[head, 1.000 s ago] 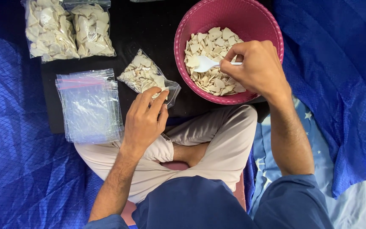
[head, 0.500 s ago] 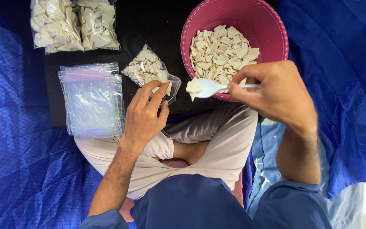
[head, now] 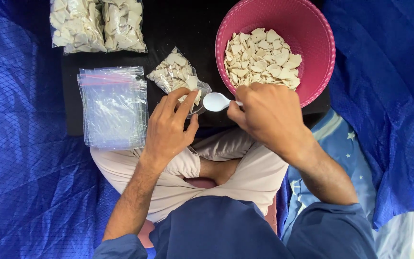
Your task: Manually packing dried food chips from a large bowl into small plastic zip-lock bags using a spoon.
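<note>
Head view, looking straight down at a person sitting cross-legged on blue cloth [head: 20, 158], with a black mat [head: 188, 29] spread ahead of the knees. At the far left of the mat, near its top edge, two filled clear bags [head: 97, 24] of pale, flat chips lie side by side. Just below them sits a stack of empty zip bags [head: 113, 108], flat and see-through, with a faint red strip along the top.

Right of the stack, the left hand [head: 168, 132] rests on the mat's near edge, its fingers [head: 180, 100] curled around the mouth of a small, partly filled bag [head: 176, 76] and pinching it open. That bag lies tilted, its closed end pointing up and to the left, its mouth toward the spoon.

Just beside the bag's mouth is a white plastic spoon [head: 215, 101], bowl facing up and looking empty. The right hand [head: 269, 117] grips its handle, fingers closed tight around it.

Above the right hand, a pink plastic bowl [head: 312, 29] stands on the mat, about half covered with the same pale chips [head: 262, 57]. Further right, more blue cloth, and a lighter blue fabric with white stars [head: 346, 148].
</note>
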